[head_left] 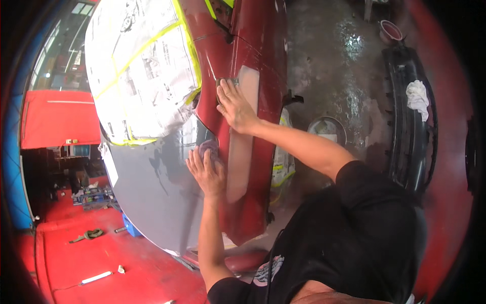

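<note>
My left hand (206, 175) presses a crumpled purple-grey cloth (208, 147) against the car, where the grey panel (152, 177) meets the red bodywork (215, 55). Farther forward, my right hand (238, 109) lies over a small dark flat pad (235, 81), mostly hidden under its fingers. That pad rests on the red panel at the edge of a long, pale beige patch (242, 164). The patch runs along the panel beneath my right wrist. Newspaper sheets (152, 71) edged with yellow tape cover the car's window area.
Right of the car, a bucket (328, 130) stands on the wet floor (324, 61). Beyond it lies a long black bumper (412, 137) with a white cloth (417, 100) on it. A pinkish basin (391, 31) is at the far right. A lamp tube (96, 277) lies on the red floor at left.
</note>
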`<state>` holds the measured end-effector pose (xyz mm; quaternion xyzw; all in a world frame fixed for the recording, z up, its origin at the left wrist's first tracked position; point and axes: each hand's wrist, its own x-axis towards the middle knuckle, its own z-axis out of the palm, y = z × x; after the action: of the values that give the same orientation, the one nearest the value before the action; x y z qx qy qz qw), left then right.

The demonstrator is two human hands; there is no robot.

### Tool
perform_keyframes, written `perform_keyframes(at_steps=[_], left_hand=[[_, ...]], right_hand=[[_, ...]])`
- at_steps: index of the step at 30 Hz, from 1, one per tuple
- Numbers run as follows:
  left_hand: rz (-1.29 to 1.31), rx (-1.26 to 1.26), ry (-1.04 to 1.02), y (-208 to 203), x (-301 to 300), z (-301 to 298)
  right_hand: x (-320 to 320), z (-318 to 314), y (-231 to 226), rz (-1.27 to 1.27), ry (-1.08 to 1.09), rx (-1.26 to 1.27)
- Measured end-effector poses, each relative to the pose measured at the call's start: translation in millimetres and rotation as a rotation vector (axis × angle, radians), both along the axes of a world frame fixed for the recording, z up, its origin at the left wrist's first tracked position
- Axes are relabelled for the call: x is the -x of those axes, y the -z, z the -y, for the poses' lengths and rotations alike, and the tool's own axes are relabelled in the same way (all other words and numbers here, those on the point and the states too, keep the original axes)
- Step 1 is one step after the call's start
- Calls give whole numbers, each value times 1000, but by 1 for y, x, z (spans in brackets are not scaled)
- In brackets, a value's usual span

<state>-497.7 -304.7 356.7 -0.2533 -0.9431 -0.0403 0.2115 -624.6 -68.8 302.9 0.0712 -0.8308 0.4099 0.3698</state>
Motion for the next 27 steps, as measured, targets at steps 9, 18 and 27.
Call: perform_keyframes(at_steps=[9, 18, 27], left_hand=[[-8, -28, 39, 0, 6, -10], [-21, -42, 43, -2, 11, -13], [-48, -78, 11, -3, -1, -3]], right_hand=[[65, -27, -33, -57, 67, 179], [100, -65, -87, -131, 69, -87], [35, -32, -44, -165, -89, -206]])
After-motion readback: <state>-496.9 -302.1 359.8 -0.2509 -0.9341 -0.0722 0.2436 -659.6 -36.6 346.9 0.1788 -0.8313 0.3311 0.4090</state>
